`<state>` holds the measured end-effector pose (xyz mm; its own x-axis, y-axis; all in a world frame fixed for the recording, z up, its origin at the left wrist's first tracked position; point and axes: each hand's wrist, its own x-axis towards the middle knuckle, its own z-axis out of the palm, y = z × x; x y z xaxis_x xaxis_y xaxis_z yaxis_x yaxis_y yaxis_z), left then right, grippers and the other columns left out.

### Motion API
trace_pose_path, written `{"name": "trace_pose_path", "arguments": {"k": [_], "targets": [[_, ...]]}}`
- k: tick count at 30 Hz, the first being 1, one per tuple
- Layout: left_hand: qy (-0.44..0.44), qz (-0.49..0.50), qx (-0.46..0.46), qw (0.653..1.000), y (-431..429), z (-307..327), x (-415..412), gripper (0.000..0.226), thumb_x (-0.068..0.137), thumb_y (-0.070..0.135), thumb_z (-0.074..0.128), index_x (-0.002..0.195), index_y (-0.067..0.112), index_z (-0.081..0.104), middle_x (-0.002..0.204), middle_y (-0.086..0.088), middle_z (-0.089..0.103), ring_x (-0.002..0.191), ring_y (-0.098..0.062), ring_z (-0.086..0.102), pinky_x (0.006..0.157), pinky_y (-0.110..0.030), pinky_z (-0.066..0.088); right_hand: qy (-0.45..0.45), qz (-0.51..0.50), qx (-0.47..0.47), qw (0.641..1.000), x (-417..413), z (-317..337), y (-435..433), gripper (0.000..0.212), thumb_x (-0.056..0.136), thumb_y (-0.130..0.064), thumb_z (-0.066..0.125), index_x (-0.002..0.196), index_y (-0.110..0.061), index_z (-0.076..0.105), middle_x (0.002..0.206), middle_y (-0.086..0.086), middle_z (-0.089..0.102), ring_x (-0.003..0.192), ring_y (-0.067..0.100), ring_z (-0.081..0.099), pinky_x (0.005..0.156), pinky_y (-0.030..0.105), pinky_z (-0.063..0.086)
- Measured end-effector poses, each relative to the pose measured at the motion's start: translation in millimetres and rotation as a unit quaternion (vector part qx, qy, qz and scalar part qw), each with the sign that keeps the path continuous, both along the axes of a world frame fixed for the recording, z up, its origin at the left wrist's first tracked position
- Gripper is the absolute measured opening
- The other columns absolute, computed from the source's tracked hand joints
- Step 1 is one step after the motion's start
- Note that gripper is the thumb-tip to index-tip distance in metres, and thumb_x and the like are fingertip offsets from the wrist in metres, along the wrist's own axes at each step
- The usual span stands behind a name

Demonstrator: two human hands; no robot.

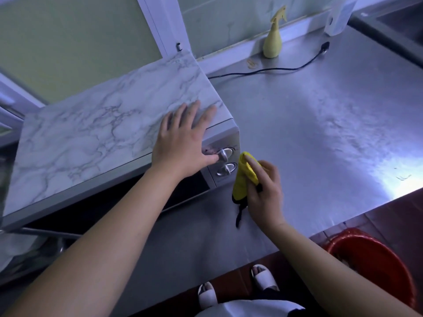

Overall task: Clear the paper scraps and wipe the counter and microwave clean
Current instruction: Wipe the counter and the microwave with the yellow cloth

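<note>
The microwave (103, 133), its top covered in marble-patterned film, stands on the left of the steel counter (320, 133). My left hand (183, 138) rests flat on the microwave's front right top corner, fingers straight, thumb down by the upper knob (225, 153). My right hand (265, 188) grips a yellow cloth (243, 177) with a black edge and holds it against the microwave's right front edge, beside the lower knob (226, 168). No paper scraps show on the counter.
A yellow spray bottle (273, 40) stands at the counter's back wall. A black power cord (274, 69) with its plug lies across the back of the counter. A red bucket (375, 261) sits on the floor at the right. A white container (338, 17) stands at the far right back.
</note>
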<state>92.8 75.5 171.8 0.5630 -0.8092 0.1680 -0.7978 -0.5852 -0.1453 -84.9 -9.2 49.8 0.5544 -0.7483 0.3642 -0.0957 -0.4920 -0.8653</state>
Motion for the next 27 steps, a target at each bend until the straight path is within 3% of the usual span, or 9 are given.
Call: {"name": "trace_pose_path", "arguments": {"k": [3,8,11,15,19,24,27], "targets": [[0.000,0.001,0.003,1.000,0.1,0.6,-0.3,0.109,0.065,0.070,0.067,0.154,0.041,0.012,0.164,0.000,0.018,0.150,-0.027,0.019,0.121,-0.048,0.017,-0.015,-0.003,-0.071,0.997,18.2,24.6,-5.0,0.041,0.092,-0.015,0.050,0.130,-0.023,0.064,0.119,0.016,0.058,0.105,0.034,0.056,0.085,0.040,0.049],[-0.012,-0.004,0.001,1.000,0.3,-0.1,0.6,0.109,0.064,0.068,0.066,0.154,0.040,0.012,0.163,-0.001,0.021,0.149,-0.028,0.021,0.119,-0.049,0.018,0.016,-0.011,-0.168,0.986,30.1,23.0,-1.0,0.044,0.083,0.009,0.067,0.117,-0.017,0.075,0.107,0.022,0.063,0.090,0.044,0.057,0.065,0.040,0.051],[-0.014,-0.005,-0.003,1.000,0.2,-1.4,1.7,0.108,0.064,0.070,0.063,0.154,0.040,0.014,0.163,-0.001,0.022,0.149,-0.028,0.022,0.119,-0.049,0.019,0.008,-0.018,-0.177,0.984,31.2,15.2,-4.5,0.042,0.083,0.009,0.068,0.117,-0.016,0.075,0.104,0.021,0.064,0.085,0.043,0.055,0.067,0.038,0.049],[-0.013,-0.004,-0.004,1.000,-0.2,-1.7,1.2,0.107,0.065,0.076,0.060,0.154,0.039,0.013,0.163,-0.001,0.022,0.149,-0.028,0.022,0.119,-0.050,0.019,0.009,-0.004,-0.174,0.985,28.1,-0.2,-10.1,0.029,0.092,-0.006,0.060,0.115,-0.014,0.076,0.099,0.020,0.064,0.079,0.040,0.056,0.066,0.039,0.049],[-0.012,-0.004,-0.005,1.000,0.4,-2.3,0.7,0.107,0.064,0.080,0.054,0.154,0.040,0.014,0.163,-0.001,0.024,0.148,-0.029,0.024,0.119,-0.050,0.020,0.078,0.036,-0.156,0.984,19.9,-25.7,-7.4,0.040,0.079,0.007,0.076,0.112,-0.016,0.078,0.099,0.020,0.066,0.078,0.042,0.057,0.060,0.039,0.050],[0.000,0.001,0.003,1.000,0.5,-1.2,0.0,0.107,0.063,0.078,0.056,0.154,0.042,0.011,0.164,0.000,0.020,0.150,-0.027,0.020,0.120,-0.049,0.018,0.104,0.054,-0.171,0.978,20.2,-37.4,-15.7,0.044,0.079,0.004,0.075,0.115,-0.021,0.077,0.103,0.017,0.065,0.081,0.038,0.055,0.059,0.033,0.043],[0.005,0.006,0.004,1.000,0.5,0.9,-0.5,0.109,0.063,0.078,0.060,0.154,0.043,0.009,0.164,0.001,0.019,0.150,-0.026,0.019,0.120,-0.048,0.017,0.185,0.069,-0.133,0.971,12.6,-40.4,-19.4,0.035,0.087,-0.004,0.071,0.115,-0.025,0.077,0.105,0.016,0.063,0.089,0.041,0.056,0.061,0.036,0.046]]}}
